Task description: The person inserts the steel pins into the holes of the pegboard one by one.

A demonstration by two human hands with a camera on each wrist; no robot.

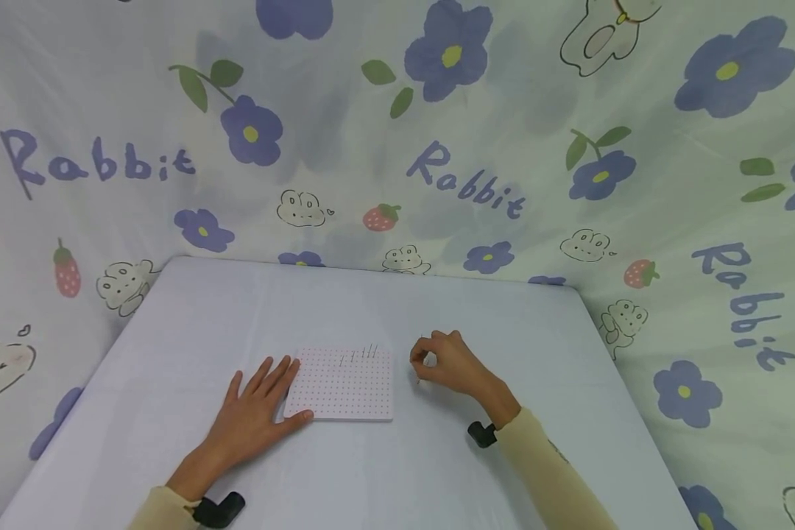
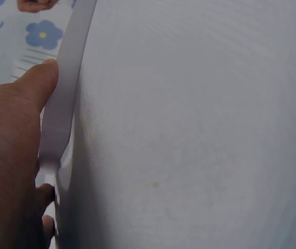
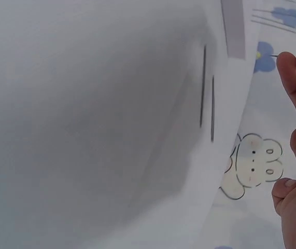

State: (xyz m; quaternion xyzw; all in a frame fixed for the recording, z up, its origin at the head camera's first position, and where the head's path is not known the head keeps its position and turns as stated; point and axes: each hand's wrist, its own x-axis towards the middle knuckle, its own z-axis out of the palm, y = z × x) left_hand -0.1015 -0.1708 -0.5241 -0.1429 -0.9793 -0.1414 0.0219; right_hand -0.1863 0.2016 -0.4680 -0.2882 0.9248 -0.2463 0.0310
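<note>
A white board (image 1: 338, 394) with rows of small dots lies flat on the table. Several thin dark needles (image 1: 353, 357) stand slightly slanted near its far edge. My left hand (image 1: 255, 408) rests at the board's left side, fingers straight and spread, the thumb along the near left corner. In the left wrist view that thumb touches the board's side (image 2: 67, 88). To the right of the board, my right hand (image 1: 460, 364) pinches a thin needle (image 3: 273, 55) between thumb and forefinger; its tip pokes past the fingertips in the right wrist view.
Two more needles (image 3: 203, 85) lie side by side on the white table (image 1: 344, 478) in the right wrist view. A printed curtain (image 1: 344, 132) with flowers and rabbits hangs behind and beside the table.
</note>
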